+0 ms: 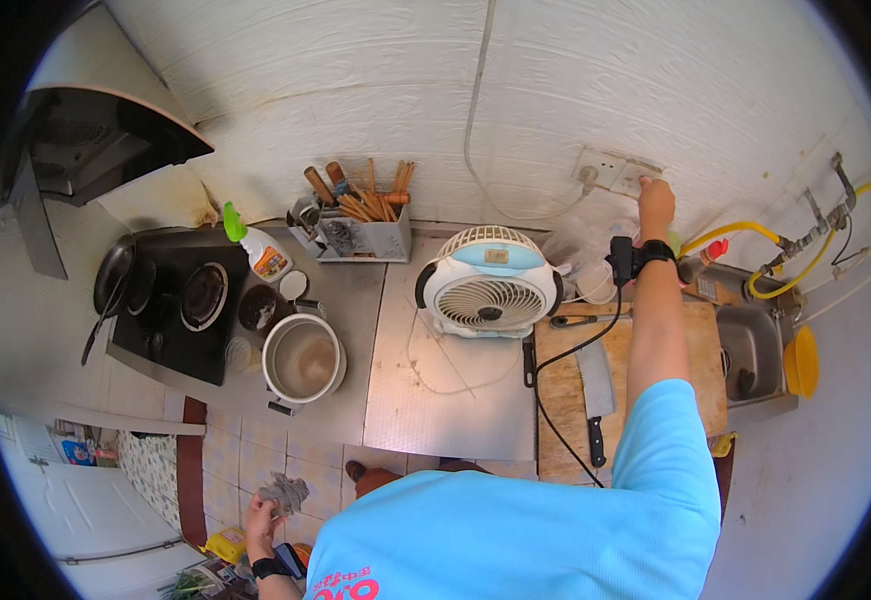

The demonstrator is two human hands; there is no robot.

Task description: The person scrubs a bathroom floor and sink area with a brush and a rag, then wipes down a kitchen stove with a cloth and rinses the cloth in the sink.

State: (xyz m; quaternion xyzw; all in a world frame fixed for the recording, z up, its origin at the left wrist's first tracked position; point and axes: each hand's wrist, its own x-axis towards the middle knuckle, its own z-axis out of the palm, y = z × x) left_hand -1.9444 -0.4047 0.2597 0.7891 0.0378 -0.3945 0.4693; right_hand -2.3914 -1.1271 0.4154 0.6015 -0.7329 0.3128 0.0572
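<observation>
In my left hand (pixel 260 519), low at the left over the tiled floor, is a crumpled grey cloth (pixel 284 493). My right hand (pixel 657 202) reaches up to the wall, its fingers curled and a fingertip against the switch plate (pixel 629 180). Beside that plate is a wall socket (pixel 597 166) with a white plug (pixel 588 175) in it. A white and light-blue electric fan (pixel 489 289) stands on the metal counter (pixel 443 390) before me. Under my right arm is a wooden cutting board (pixel 634 352) bearing a cleaver (pixel 595 382) with a black handle.
A pot of cloudy liquid (pixel 304 358), a spray bottle (pixel 264 253) and a utensil holder (pixel 360 232) stand left of the fan. Further left is a black cooktop (pixel 172 330) under a range hood (pixel 105 135). At right are a sink (pixel 754 352), yellow hose (pixel 735 232) and yellow basin (pixel 803 362).
</observation>
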